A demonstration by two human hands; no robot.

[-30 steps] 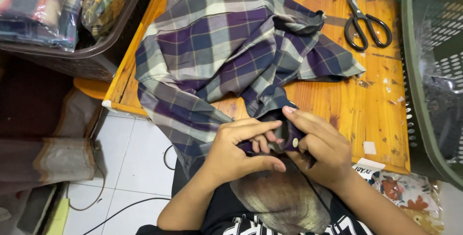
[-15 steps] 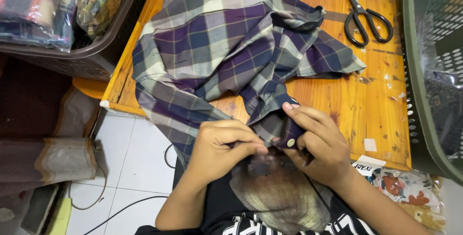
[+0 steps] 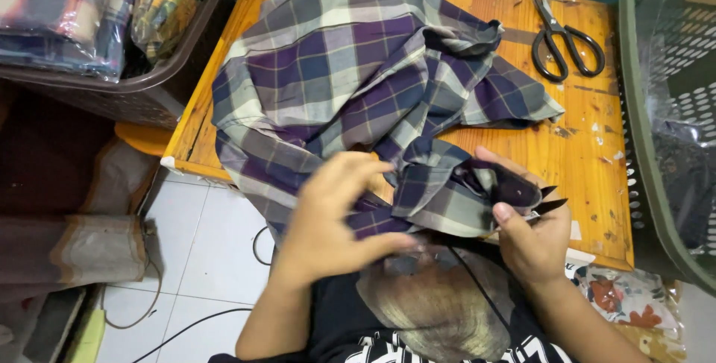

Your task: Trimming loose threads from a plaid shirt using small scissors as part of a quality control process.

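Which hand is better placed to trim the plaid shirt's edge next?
Right, probably: the right hand holds small black snips against the plaid shirt, while the left hand only pinches the cloth.

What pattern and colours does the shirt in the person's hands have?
The shirt is plaid: purple, navy, grey and cream checks, clearest in the head view.

The plaid shirt (image 3: 358,87) covers much of the wooden worktop (image 3: 582,139), and its upper part runs off the frame at 12 o'clock. Folds of cloth hide the left hand's (image 3: 328,221) fingertips and most of the small dark tool in the right hand (image 3: 529,232); only two points show, so its kind is unclear. The green basket (image 3: 649,147) is cut off at 3 o'clock, the brown basket (image 3: 149,87) at 10 o'clock.
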